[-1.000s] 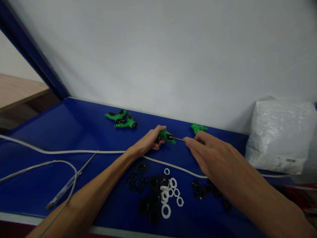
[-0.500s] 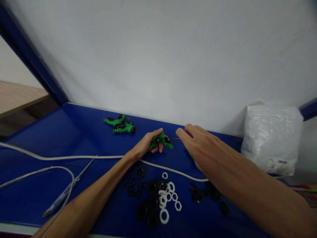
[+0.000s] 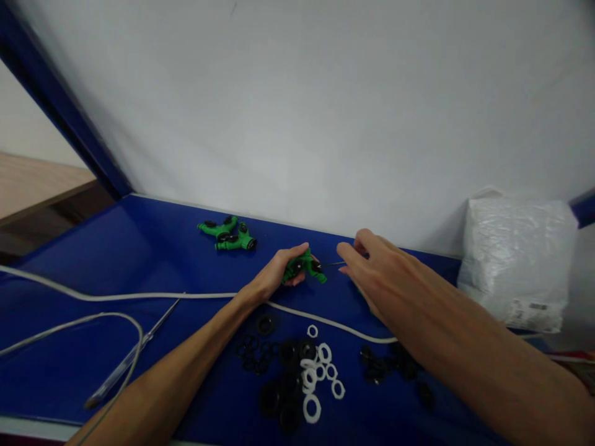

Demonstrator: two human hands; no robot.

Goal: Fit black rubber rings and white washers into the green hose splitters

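My left hand point(image 3: 289, 263) is closed around a green Y-shaped hose splitter point(image 3: 320, 272) with black valve knobs. From the fingers of my right hand point(image 3: 372, 266) comes the thin metal shaft of a screwdriver point(image 3: 332, 264), its tip at the splitter's black knob. My palm hides the tool's handle. Below that hand a bit of green shows, too covered to tell what it is. Two more green splitters point(image 3: 236, 241) with black knobs lie behind and to the left.
A pale cable point(image 3: 325, 319) crosses the blue table point(image 3: 153, 248). White ring nuts point(image 3: 312, 409), black rings point(image 3: 265, 324) and small black parts point(image 3: 376, 365) lie in front. A clear-handled screwdriver point(image 3: 123, 365) lies left, a white plastic bag point(image 3: 515, 260) right.
The view has shifted slightly, so most things sit a little farther right. My right fingers have changed their hold on the shaft a little; my left hand still holds the splitter.
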